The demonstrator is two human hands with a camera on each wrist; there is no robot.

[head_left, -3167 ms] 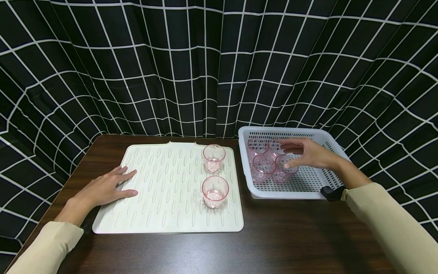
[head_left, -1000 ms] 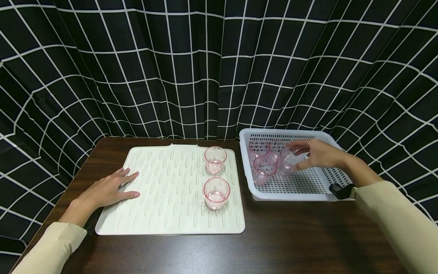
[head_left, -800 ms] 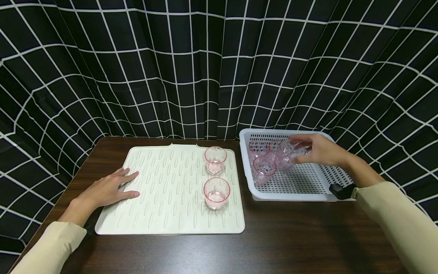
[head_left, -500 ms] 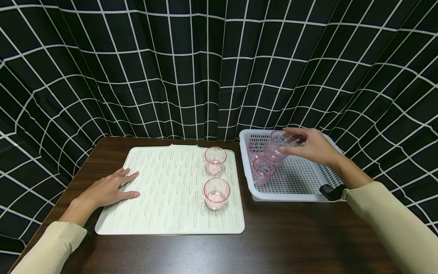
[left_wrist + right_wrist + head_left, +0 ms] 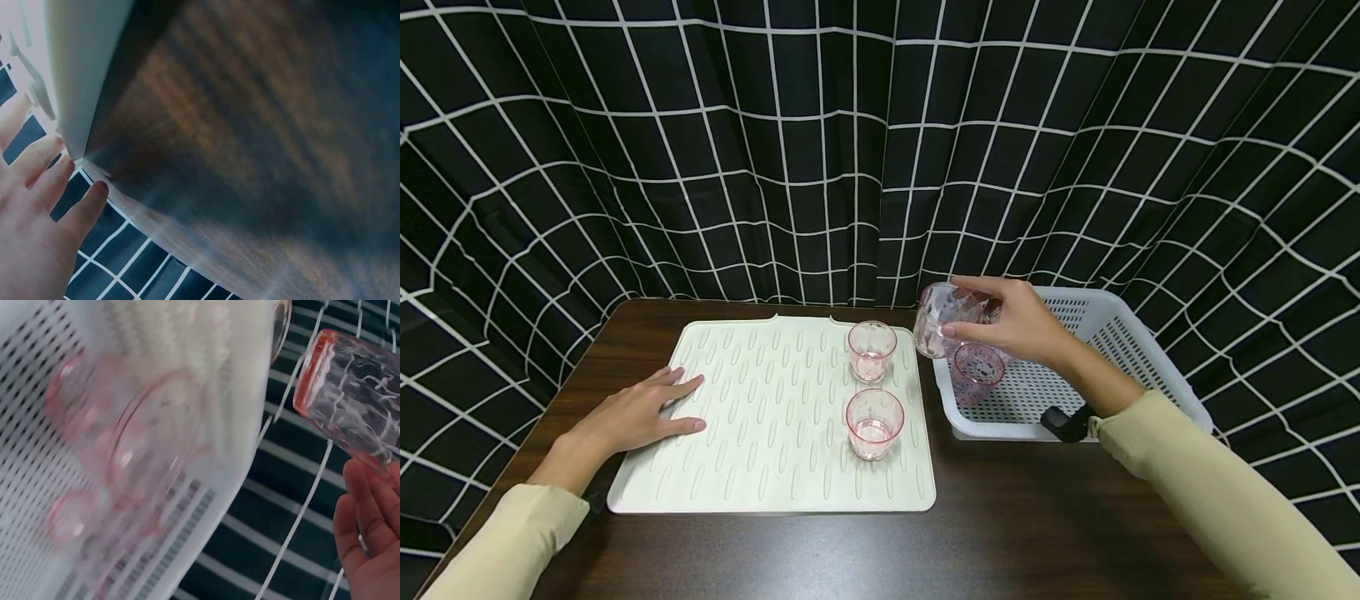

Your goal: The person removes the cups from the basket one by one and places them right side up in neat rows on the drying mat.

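In the head view my right hand (image 5: 1015, 325) grips a clear pink-rimmed drinking glass (image 5: 934, 321) between thumb and fingers. The glass is tilted, over the gap between the white draining mat (image 5: 737, 417) and the basket. In the right wrist view the same glass (image 5: 356, 394) shows its red rim beyond the fingertips. My left hand (image 5: 625, 412) rests with spread fingers on the mat's left edge. Two similar glasses stand on the mat's right side, a back glass (image 5: 871, 350) and a front glass (image 5: 874, 425).
A pale perforated plastic basket (image 5: 1157, 375) sits right of the mat. Inside it is another pink-rimmed glass (image 5: 977, 375), with more partly hidden behind the right hand. A dark wooden table (image 5: 760, 550) lies under everything. Black grid-patterned cloth (image 5: 820, 167) hangs around the back and sides.
My right hand has taken a glass out of the basket, lifted it, and carried it left past the basket's left rim. The left hand has stayed on the mat.
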